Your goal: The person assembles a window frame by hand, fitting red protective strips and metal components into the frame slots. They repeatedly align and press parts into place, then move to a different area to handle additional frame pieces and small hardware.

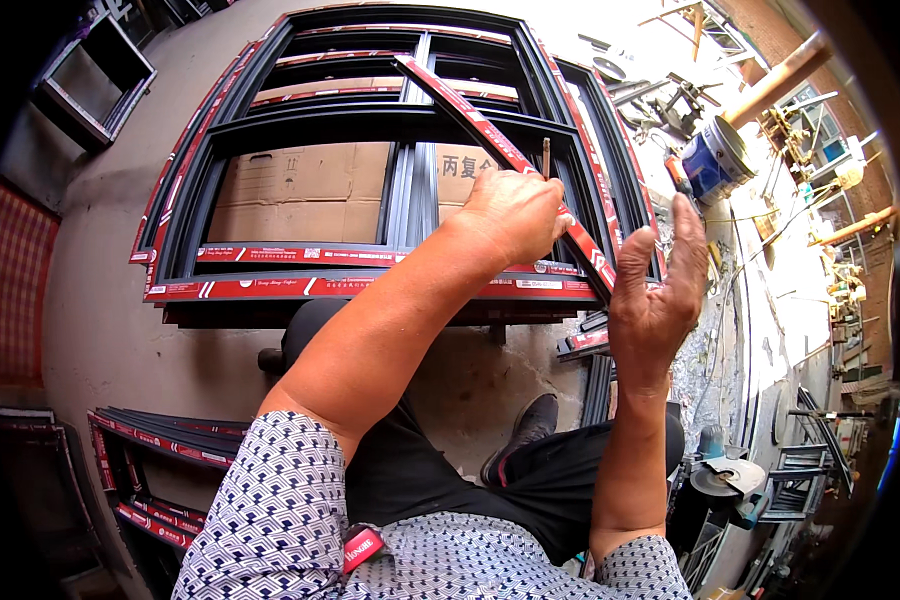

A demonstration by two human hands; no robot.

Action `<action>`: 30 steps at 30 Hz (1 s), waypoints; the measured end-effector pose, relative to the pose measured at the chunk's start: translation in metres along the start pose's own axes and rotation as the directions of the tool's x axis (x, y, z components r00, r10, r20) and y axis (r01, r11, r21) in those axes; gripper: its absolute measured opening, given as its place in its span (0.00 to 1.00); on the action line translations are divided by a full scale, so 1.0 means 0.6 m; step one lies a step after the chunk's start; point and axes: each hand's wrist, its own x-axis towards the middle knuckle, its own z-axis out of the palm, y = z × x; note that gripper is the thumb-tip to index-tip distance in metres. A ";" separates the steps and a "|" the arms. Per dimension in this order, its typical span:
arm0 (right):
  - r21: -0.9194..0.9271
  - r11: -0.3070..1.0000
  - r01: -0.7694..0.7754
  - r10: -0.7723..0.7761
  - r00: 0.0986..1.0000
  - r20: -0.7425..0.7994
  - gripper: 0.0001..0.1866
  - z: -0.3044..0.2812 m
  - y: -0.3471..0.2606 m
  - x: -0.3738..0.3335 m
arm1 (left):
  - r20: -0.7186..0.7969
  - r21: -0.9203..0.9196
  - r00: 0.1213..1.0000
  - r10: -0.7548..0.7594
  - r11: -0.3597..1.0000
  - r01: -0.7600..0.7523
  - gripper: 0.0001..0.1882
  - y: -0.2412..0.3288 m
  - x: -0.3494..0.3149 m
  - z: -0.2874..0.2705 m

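Clasping thin stick in left hand over red-taped bar | wide open at right hand | might let bar skid across window frames, if unsteadied

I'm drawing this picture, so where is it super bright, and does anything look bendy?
In the head view, glare bleaches the ground on the right; in that same head view, the fisheye lens bows the edges of the red-taped frames.
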 end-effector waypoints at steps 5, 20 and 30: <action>0.293 0.956 0.034 -0.123 0.949 0.292 0.31 0.023 -0.113 -0.045 | 0.078 -0.042 0.995 0.062 0.997 -0.059 0.22 -0.005 0.013 0.012; -0.104 0.993 -0.049 0.081 0.939 0.334 0.23 -0.020 0.123 -0.074 | 0.038 -0.034 0.997 -0.061 0.997 0.062 0.24 -0.033 -0.001 -0.023; -0.241 0.970 0.005 0.153 0.760 0.632 0.29 -0.013 0.208 -0.131 | 0.121 -0.045 0.993 -0.020 0.999 0.026 0.26 -0.035 -0.016 -0.032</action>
